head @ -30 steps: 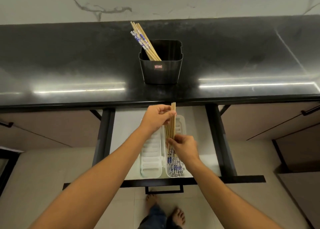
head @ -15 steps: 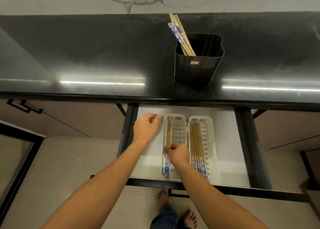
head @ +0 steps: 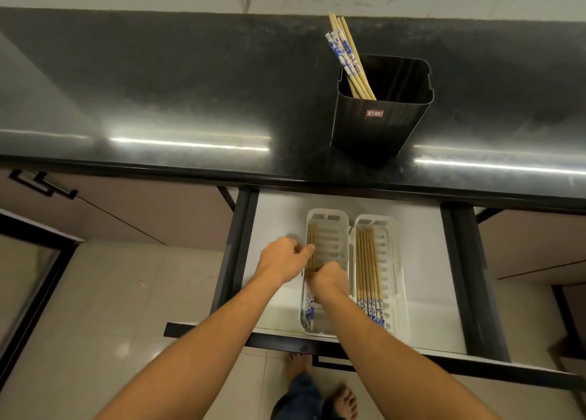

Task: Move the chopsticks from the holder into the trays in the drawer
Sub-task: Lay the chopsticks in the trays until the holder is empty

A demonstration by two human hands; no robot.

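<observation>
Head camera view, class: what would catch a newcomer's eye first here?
Two hands, the left hand and right hand, meet over the left white tray in the open drawer, settling chopsticks. Above, a black holder on the dark counter holds more.

Both hands at the left tray (head: 329, 229)

Left hand (head: 282, 262) and right hand (head: 329, 278) touch chopsticks (head: 311, 245) lying along that tray's left side.
</observation>
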